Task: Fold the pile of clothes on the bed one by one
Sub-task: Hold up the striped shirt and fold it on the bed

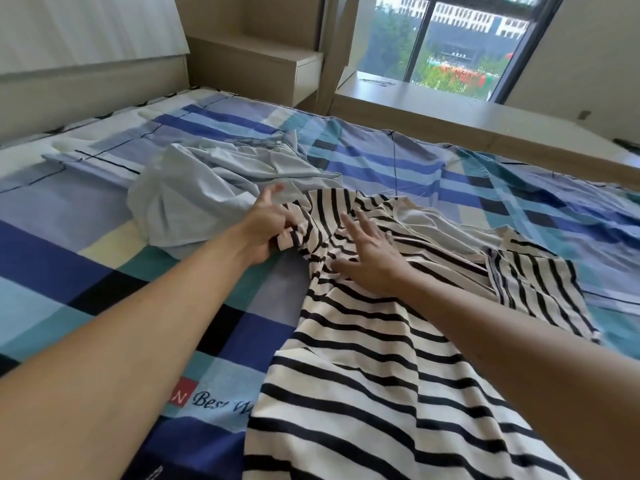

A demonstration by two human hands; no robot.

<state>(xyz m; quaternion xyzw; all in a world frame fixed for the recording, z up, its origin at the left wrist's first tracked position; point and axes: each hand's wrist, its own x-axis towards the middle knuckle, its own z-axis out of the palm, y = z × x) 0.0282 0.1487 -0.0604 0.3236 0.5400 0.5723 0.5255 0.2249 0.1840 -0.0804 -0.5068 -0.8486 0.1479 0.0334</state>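
A cream shirt with black stripes (pixel 374 358) lies spread and rumpled across the bed, from the middle toward the near right corner. My left hand (pixel 266 230) grips a bunched fold at the shirt's upper left edge. Just to its right, my right hand (pixel 370 258) rests flat on the striped cloth with fingers spread. A crumpled pale blue-grey garment (pixel 207 199) lies directly behind my left hand, touching the striped shirt.
The bed carries a blue, teal and white checked sheet (pixel 104 271). A wooden headboard and bedside shelf (pixel 256 64) stand at the far left. A low wooden ledge (pixel 450 109) runs along the bed's far side under a window.
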